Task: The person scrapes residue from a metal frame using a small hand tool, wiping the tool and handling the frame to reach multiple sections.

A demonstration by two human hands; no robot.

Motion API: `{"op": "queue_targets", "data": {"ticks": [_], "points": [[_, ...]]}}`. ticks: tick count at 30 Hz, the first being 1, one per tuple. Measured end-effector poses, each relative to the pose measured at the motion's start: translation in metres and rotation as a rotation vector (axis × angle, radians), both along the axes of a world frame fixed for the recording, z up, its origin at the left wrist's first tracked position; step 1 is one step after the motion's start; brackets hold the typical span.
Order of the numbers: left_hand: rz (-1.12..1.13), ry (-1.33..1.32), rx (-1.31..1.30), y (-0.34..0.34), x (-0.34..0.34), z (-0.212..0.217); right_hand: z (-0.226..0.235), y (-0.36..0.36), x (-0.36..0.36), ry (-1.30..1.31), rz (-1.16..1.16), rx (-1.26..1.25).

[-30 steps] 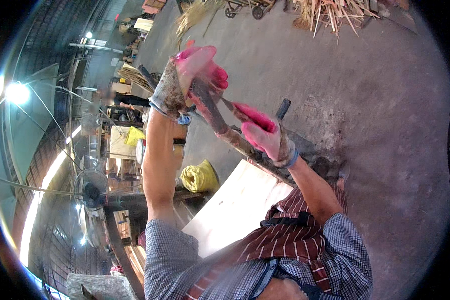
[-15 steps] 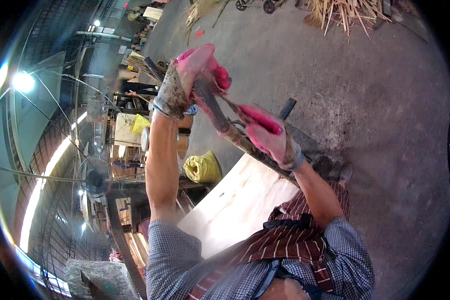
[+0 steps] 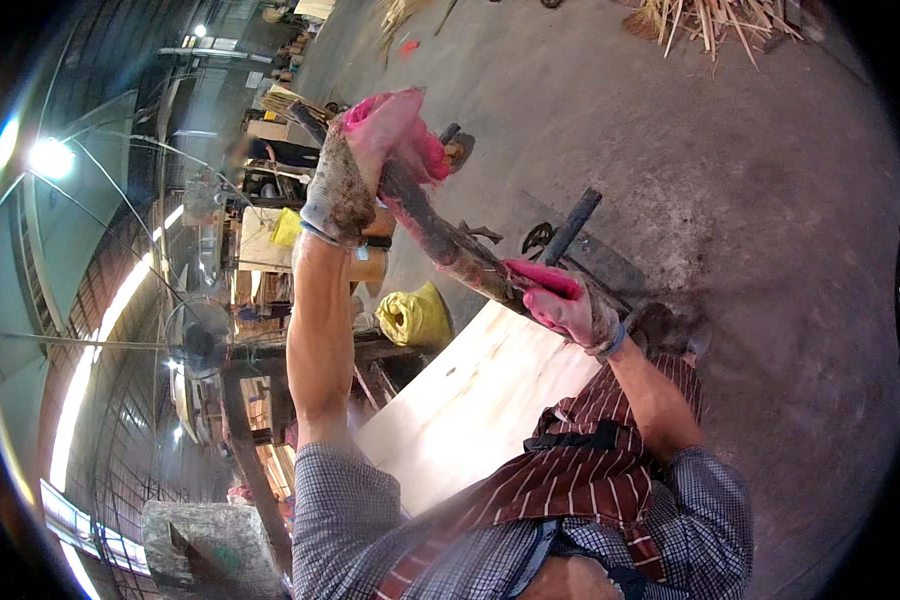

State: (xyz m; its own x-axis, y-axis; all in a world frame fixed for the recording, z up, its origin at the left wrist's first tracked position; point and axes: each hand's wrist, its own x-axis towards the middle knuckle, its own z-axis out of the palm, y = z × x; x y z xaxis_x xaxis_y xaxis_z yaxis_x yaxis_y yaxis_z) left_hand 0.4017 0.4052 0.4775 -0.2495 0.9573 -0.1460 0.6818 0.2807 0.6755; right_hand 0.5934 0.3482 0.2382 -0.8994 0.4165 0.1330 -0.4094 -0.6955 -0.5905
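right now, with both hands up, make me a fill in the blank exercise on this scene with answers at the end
1. By the long bar, the left hand is higher in the picture and the right hand is ____.
2. The gloved fingers of both hands have the colour ____.
3. Of the floor and the sheet, the paler is the ____.
4. The bundle has the colour ____.

Missing words: lower; pink; sheet; yellow

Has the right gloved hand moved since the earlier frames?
Yes. Against the short dark bar just above it, the right hand has moved downward and slightly rightward in the picture, nearer the striped apron.
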Motion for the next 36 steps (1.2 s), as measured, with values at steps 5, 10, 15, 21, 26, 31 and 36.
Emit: {"op": "queue_targets", "data": {"ticks": [5,10,15,21,26,31,36], "points": [[0.238,-0.069,-0.08,-0.001,0.018,0.009,0.016,0.037,-0.036,0.041,-0.125,-0.023],[0.186,-0.105,-0.194,-0.002,0.014,0.018,0.032,0.038,-0.036,0.043,-0.062,-0.053],[-0.093,0.14,0.025,-0.001,0.012,0.013,0.039,0.035,-0.027,0.123,-0.057,-0.094],[-0.082,-0.013,0.003,-0.008,0.023,0.012,0.062,0.033,-0.025,0.117,0.032,-0.203],[0.028,-0.402,0.01,-0.01,0.018,0.007,0.061,-0.015,0.031,-0.134,-0.144,0.013],[-0.272,-0.724,0.185,-0.012,0.004,-0.013,0.063,-0.076,0.049,-0.202,-0.129,-0.125],[-0.491,-0.768,0.424,-0.007,-0.007,-0.031,0.065,-0.108,0.021,-0.323,-0.167,-0.26]]}}
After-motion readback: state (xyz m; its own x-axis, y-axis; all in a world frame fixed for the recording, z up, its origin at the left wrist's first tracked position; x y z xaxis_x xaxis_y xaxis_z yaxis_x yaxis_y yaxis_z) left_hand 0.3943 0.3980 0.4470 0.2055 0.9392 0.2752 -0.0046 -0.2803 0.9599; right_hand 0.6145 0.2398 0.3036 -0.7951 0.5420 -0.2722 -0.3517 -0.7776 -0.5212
